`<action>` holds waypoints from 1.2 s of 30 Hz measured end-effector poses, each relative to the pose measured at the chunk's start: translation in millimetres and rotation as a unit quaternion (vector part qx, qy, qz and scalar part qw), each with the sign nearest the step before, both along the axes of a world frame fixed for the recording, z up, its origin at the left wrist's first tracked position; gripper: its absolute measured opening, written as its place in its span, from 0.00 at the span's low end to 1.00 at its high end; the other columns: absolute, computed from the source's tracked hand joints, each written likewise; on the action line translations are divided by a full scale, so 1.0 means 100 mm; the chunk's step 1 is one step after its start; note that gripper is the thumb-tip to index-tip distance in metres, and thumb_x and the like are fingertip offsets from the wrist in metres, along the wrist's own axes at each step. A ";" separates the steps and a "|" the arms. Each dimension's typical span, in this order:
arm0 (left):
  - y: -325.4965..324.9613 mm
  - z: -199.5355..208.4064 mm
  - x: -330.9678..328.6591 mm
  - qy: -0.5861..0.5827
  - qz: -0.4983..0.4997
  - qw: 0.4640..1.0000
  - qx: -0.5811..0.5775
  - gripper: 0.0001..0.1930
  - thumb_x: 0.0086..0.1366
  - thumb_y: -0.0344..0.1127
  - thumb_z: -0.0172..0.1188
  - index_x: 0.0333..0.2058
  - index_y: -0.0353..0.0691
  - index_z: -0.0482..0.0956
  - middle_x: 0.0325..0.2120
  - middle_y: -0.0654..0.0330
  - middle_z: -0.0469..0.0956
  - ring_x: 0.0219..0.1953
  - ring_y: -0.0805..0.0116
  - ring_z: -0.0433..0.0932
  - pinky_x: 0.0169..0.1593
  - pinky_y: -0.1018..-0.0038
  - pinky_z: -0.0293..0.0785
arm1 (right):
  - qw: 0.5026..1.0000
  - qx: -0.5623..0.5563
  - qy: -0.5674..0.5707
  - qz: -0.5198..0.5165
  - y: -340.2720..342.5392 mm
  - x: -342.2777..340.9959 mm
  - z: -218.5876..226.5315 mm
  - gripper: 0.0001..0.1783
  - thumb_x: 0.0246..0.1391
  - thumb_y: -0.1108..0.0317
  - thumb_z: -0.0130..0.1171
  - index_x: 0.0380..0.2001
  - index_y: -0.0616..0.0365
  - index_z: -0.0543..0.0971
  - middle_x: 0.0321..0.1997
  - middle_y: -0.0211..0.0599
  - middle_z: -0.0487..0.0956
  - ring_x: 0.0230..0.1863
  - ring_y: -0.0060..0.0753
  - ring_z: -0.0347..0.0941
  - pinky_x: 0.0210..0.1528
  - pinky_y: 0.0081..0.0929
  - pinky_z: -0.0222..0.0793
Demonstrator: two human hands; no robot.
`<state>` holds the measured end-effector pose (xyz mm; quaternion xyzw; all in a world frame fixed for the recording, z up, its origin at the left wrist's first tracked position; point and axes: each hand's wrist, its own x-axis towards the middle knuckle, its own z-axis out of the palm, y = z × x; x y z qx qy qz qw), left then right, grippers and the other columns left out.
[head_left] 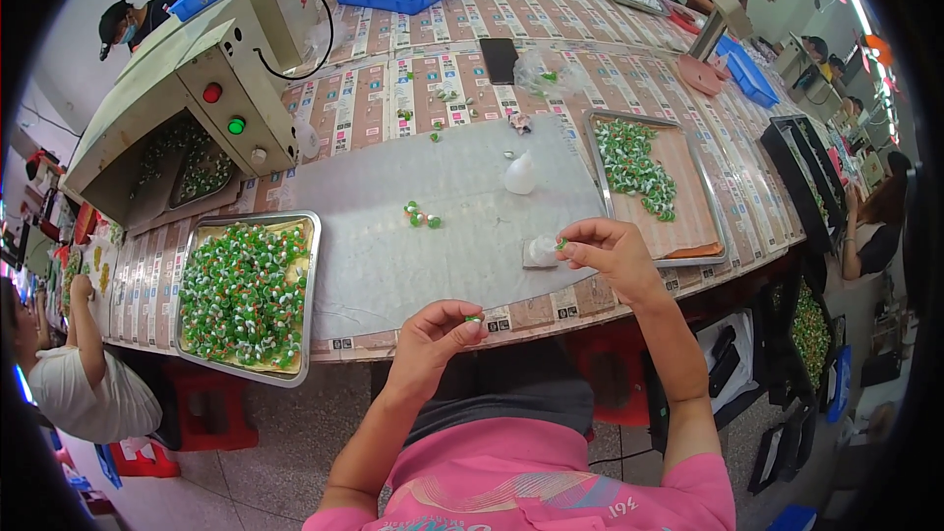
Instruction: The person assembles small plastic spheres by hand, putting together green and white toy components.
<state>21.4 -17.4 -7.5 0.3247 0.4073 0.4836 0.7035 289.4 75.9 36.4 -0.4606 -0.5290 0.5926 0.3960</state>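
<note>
1. Nearest us, the left hand (433, 344) is pinched narrow, thumb against forefinger, on a small green-and-white piece (475, 319); such a tiny thing probably needs fingertips alone.
2. Slightly farther, we see the right hand (610, 256) pinching a small green-and-red piece (562, 246) beside a round white wad on a flat grey block (539, 252), perhaps set there for easy reach.
3. To the left, a rectangular metal tray (313, 285) holds a dense heap of green, white and red pieces; its raised rim presumably contains them.
4. Ahead, a translucent pale sheet (452, 265) covers the patterned tabletop, likely keeping it clean, with a loose green-and-white cluster (421, 216) and a rounded white bottle (520, 174) on it.
5. Beyond, at right, we find a paper-lined metal tray (680, 216), its pieces gathered towards the left and top.
</note>
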 end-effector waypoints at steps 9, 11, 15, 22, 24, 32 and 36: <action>-0.03 -0.03 -0.01 -0.012 0.007 1.000 -0.012 0.10 0.63 0.28 0.61 0.43 0.35 0.77 0.36 0.61 0.80 0.39 0.72 0.80 0.46 0.76 0.77 | 0.984 0.144 -0.102 -0.022 0.00 -0.04 -0.05 0.10 0.53 0.75 0.62 0.39 0.66 0.81 0.36 0.35 0.81 0.35 0.23 0.77 0.39 0.20 0.73; -0.03 -0.02 -0.02 -0.013 0.006 1.000 -0.005 0.10 0.63 0.27 0.61 0.43 0.35 0.77 0.36 0.61 0.80 0.39 0.73 0.80 0.46 0.76 0.77 | 0.962 0.206 -0.174 -0.030 -0.02 -0.09 0.01 0.10 0.52 0.75 0.62 0.39 0.64 0.81 0.36 0.35 0.81 0.36 0.24 0.77 0.39 0.20 0.73; -0.05 -0.03 0.01 -0.017 0.013 1.000 -0.005 0.09 0.63 0.27 0.61 0.42 0.35 0.77 0.36 0.59 0.80 0.38 0.71 0.80 0.46 0.75 0.78 | 0.912 0.281 -0.296 -0.034 -0.04 -0.21 0.03 0.09 0.49 0.77 0.61 0.36 0.61 0.81 0.36 0.40 0.81 0.36 0.34 0.78 0.39 0.25 0.74; -0.06 -0.04 0.02 -0.023 0.008 1.000 -0.006 0.09 0.63 0.25 0.60 0.43 0.34 0.77 0.37 0.59 0.79 0.38 0.71 0.79 0.46 0.74 0.78 | 0.849 0.374 -0.373 -0.015 0.02 -0.27 0.00 0.07 0.47 0.76 0.60 0.33 0.61 0.80 0.35 0.42 0.80 0.37 0.47 0.76 0.40 0.36 0.71; -0.06 -0.04 0.02 -0.026 0.006 1.000 -0.008 0.09 0.63 0.25 0.60 0.43 0.34 0.77 0.37 0.59 0.79 0.38 0.71 0.79 0.46 0.74 0.78 | 0.850 0.370 -0.376 -0.005 0.03 -0.28 0.01 0.07 0.47 0.76 0.60 0.33 0.60 0.80 0.34 0.42 0.80 0.37 0.47 0.76 0.40 0.36 0.71; -0.04 -0.04 0.03 -0.030 0.010 1.000 0.000 0.10 0.62 0.25 0.61 0.43 0.34 0.76 0.36 0.60 0.79 0.38 0.71 0.80 0.45 0.75 0.78 | 0.906 0.296 -0.302 -0.008 -0.08 -0.27 0.11 0.09 0.50 0.77 0.59 0.37 0.62 0.81 0.36 0.41 0.79 0.35 0.36 0.78 0.35 0.28 0.74; -0.02 0.00 0.08 -0.053 0.029 0.998 -0.005 0.10 0.63 0.26 0.61 0.43 0.34 0.76 0.36 0.60 0.80 0.39 0.71 0.80 0.44 0.76 0.78 | 0.959 0.199 -0.198 0.032 -0.22 -0.30 0.19 0.10 0.51 0.77 0.60 0.38 0.61 0.82 0.37 0.35 0.79 0.36 0.24 0.76 0.37 0.22 0.73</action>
